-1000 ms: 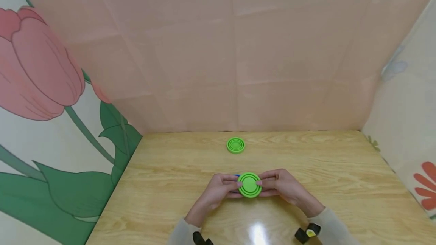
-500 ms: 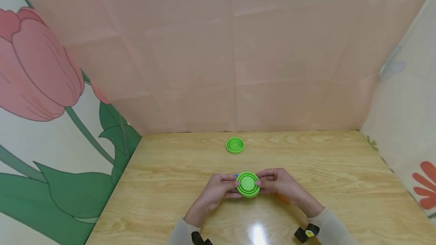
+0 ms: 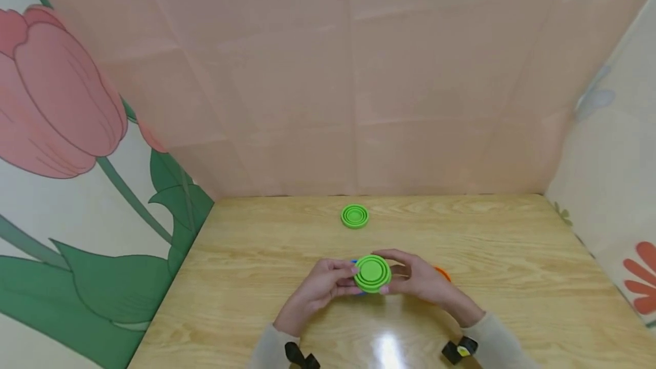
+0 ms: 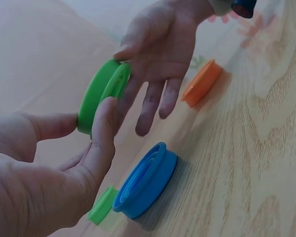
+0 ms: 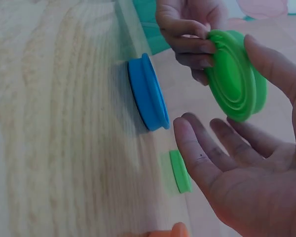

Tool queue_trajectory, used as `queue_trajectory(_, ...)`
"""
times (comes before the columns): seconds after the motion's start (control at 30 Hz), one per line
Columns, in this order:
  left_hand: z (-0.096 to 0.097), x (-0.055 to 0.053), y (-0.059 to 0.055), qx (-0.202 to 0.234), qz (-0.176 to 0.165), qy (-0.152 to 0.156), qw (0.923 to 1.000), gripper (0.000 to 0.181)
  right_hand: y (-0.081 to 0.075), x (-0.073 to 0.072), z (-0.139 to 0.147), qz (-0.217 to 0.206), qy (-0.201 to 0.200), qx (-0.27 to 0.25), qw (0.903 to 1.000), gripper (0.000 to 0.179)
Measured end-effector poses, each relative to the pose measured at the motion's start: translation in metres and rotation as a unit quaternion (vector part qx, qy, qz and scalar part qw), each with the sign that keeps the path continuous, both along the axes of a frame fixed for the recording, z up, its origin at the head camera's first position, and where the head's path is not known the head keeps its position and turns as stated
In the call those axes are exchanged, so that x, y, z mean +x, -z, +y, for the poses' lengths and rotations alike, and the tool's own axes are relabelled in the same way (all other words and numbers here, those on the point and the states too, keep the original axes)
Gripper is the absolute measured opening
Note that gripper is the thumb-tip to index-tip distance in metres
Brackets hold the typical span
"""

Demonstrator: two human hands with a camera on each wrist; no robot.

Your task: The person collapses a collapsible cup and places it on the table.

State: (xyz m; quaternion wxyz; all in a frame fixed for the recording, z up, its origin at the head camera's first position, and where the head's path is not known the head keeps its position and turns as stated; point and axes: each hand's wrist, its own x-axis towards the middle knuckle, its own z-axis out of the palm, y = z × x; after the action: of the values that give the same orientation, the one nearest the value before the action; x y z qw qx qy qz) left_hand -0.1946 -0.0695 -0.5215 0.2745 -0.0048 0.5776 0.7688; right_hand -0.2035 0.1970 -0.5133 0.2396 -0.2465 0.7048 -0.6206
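A green collapsible cup (image 3: 372, 273), folded flat into concentric rings, is held above the table between both hands. My left hand (image 3: 320, 285) pinches its left edge, thumb on the ringed face in the head view. My right hand (image 3: 417, 281) spans the cup from the other side, index fingertip at the upper rim and thumb at the lower rim. In the right wrist view its other fingers (image 5: 202, 153) spread away from the cup. Below stands a blue collapsed cup (image 4: 145, 180) on the table, mostly hidden from the head view by the green one.
Another green collapsed cup (image 3: 355, 216) lies near the back of the wooden table (image 3: 256, 232). An orange one (image 4: 202, 84) sits to the right, partly behind the right hand in the head view. A pink sheet (image 3: 287, 101) rises along the back edge.
The right hand has shifted its fingers from the cup's right edge to its upper and lower rims. The held cup has risen slightly in view. More of the orange cup shows.
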Motion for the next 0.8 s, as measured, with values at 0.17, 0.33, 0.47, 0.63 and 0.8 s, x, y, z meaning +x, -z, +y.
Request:
queue_trajectory(0.17,0.0,0.001,0.0,0.005,0.0,0.006,1.0,0.029,0.002,0.0,-0.001,0.01,-0.007,-0.013,0.9998,0.074)
queue_trajectory(0.33,0.005,0.004,-0.003,0.0,0.022,0.004,0.9998,0.032,0.001,-0.002,0.001,0.027,0.033,0.024,0.9988,0.064)
queue_trajectory(0.47,0.008,0.004,-0.007,-0.009,0.058,0.0,0.9983,0.034,-0.002,-0.003,0.003,0.0,0.069,0.043,0.9966,0.059)
queue_trajectory(0.63,0.007,0.003,-0.011,-0.06,0.112,-0.008,0.9918,0.039,-0.005,-0.004,0.006,-0.052,0.084,0.034,0.9946,0.059)
queue_trajectory(0.8,0.006,0.003,-0.011,-0.116,0.17,0.022,0.9784,0.051,-0.006,-0.004,0.008,-0.09,0.073,0.01,0.9933,0.056)
